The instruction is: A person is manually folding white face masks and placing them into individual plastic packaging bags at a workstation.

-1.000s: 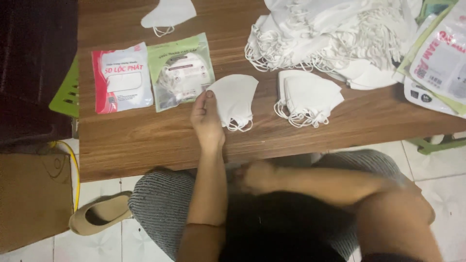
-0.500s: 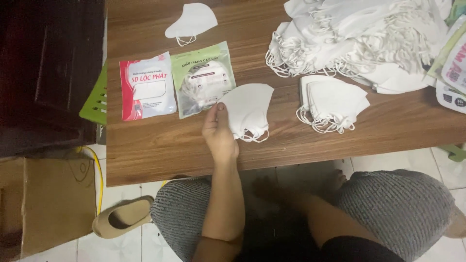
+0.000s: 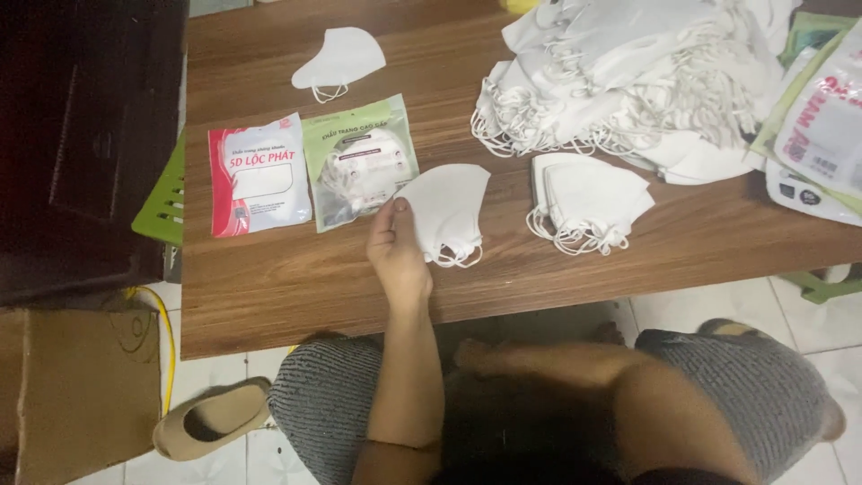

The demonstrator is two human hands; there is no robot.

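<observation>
Since half a second ago my left hand (image 3: 398, 256) barely shifts; it keeps its hold on the folded white face mask (image 3: 446, 214), and the whole scene sits slightly lower in the head view than a second ago. I see the fingers (image 3: 392, 216) clamped on the mask's left edge, thumb on top, with the mask lying on the wooden worktop (image 3: 269, 287) and its ear loops curling at the lower edge. Just left of that mask lies a green mask packet (image 3: 359, 162), touching or nearly touching it, and left of the packet a red-and-white mask packet (image 3: 259, 175). Beyond the green packet, a single white mask (image 3: 339, 60) lies alone. Right of the held mask, near but apart, sits a small neat stack of white masks (image 3: 588, 199), and behind that stack a big loose heap of masks (image 3: 628, 72) with tangled loops. My right hand (image 3: 467, 352) rests below the worktop edge by my lap; I cannot tell whether its fingers are apart or together. A tan shoe (image 3: 211, 420) lies on the floor, below the red packet.
</observation>
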